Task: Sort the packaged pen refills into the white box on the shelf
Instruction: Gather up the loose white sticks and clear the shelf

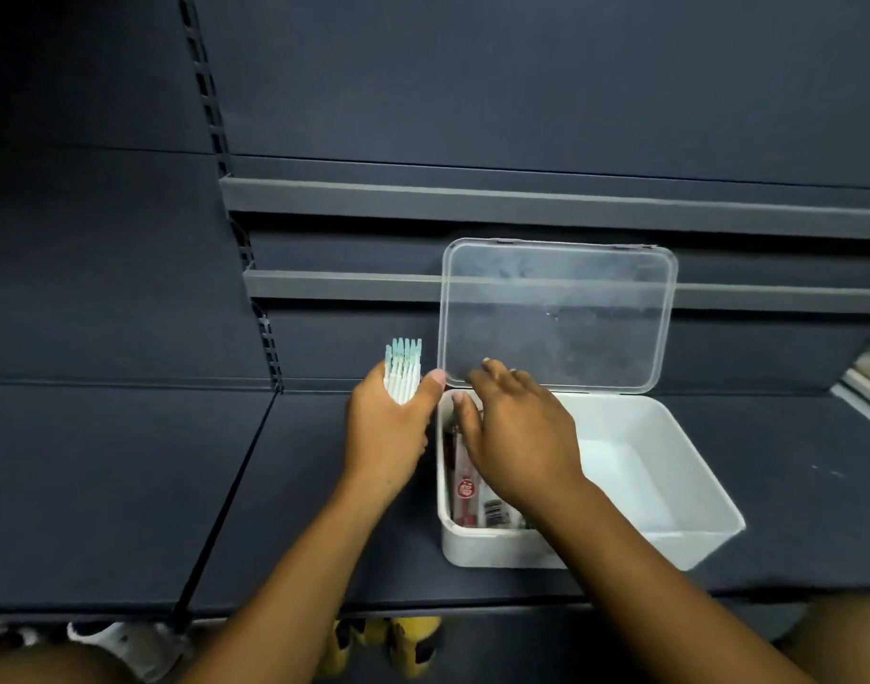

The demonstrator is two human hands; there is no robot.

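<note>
Head view: a dark shelf point(102, 486) fills most of the pic, w/ a dark back panel point(521, 91) and two grey rails point(571, 199) above it.

On the shelf, right of centre, stands the white box point(635, 486). Its clear lid point(556, 313) is open and stands approx. upright at the back edge. The right part of the box shows bare white floor. In the left part lie packaged refills point(467, 491) w/ red and white print, along the left wall.

The right hand point(516, 436) is over the left part of the box, palm down. Its grip is loose: fingers spread and only a little bent, fingertips near the lower edge of the lid, thumb pointing down toward the packs. Nothing is seen in it; what is under the palm is hidden.

The left hand point(388, 436) is just beside the left wall of the box, outside it. Its grip is closed round a bundle of white refills point(404, 372) w/ pale green tips. The bundle stands upright and the tips stick out above the fingers.

Below the shelf edge a yellow thing point(413, 644) is seen; too blurred to tell what it is.
</note>
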